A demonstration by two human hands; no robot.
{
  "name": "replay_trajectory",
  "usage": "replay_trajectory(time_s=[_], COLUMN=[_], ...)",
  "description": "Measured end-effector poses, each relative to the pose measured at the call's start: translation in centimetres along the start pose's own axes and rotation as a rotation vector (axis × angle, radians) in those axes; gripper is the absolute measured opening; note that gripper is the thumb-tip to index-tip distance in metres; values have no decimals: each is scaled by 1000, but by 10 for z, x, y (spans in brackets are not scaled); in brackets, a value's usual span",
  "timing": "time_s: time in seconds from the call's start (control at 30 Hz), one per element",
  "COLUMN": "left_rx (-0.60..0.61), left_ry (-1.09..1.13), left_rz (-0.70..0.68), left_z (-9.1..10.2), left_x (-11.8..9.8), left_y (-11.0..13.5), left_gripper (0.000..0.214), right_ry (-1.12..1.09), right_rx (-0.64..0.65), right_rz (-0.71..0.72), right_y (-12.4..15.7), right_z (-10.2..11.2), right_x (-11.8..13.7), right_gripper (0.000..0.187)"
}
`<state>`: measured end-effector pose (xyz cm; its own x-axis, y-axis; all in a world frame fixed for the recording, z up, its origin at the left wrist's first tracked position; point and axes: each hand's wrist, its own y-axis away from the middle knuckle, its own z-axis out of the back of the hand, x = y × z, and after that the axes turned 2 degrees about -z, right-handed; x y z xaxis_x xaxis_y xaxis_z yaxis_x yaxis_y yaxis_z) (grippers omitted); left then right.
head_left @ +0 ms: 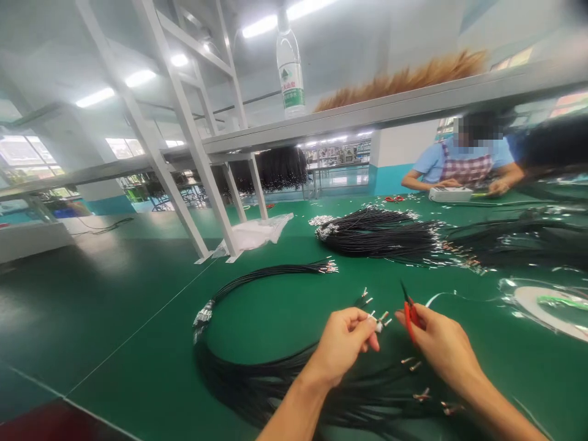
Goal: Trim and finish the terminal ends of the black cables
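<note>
My left hand [344,343] is closed with thumb and forefinger pinching the end of a black cable, whose stripped wire tips [382,320] poke out past the fingers. Just right of it, my right hand [432,331] grips a pair of red-handled scissors [410,315], dark pointed tips upward and apart from the cable. Below my hands a bundle of black cables [239,380] curves leftward on the green table [160,324], gathered at pale connectors [203,315]. Its far ends [328,266] show bare wires. A thin white strip [438,297] runs beside my right hand.
A larger pile of black cables [381,236] lies further back. On the right sits a white reel [546,306]. A metal shelf frame [193,147] stands on the table, with a plastic bottle [290,73] on its shelf. Opposite, a person [466,165] works beside a white box [450,194].
</note>
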<state>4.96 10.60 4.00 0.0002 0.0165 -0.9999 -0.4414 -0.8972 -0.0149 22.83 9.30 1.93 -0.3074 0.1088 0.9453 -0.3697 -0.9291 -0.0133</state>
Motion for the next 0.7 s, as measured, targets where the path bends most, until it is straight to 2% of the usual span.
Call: replay_trajectory(time_s=[0.1,0.23,0.37,0.47,0.7], left_rx=[-2,0,19,19,-142], left_ry=[42,89,109,86,15], left_rz=[4,0,7,18,-91], left_z=[0,-1,1,3,6], left_x=[-3,-4,-2,0,-6], left_y=[1,1,1,1,1], left_gripper=[23,38,37,32,27], right_ry=[-60,-256,-395,-442,-375], right_rx=[61,308,454,482,416], right_rz=[-41,-106,-106,-91,-72], right_y=[-1,7,15,17,20], right_z=[3,-7,-18,-24,-28], right_x=[-1,-1,0,0,3], right_gripper=[30,44,37,37,39])
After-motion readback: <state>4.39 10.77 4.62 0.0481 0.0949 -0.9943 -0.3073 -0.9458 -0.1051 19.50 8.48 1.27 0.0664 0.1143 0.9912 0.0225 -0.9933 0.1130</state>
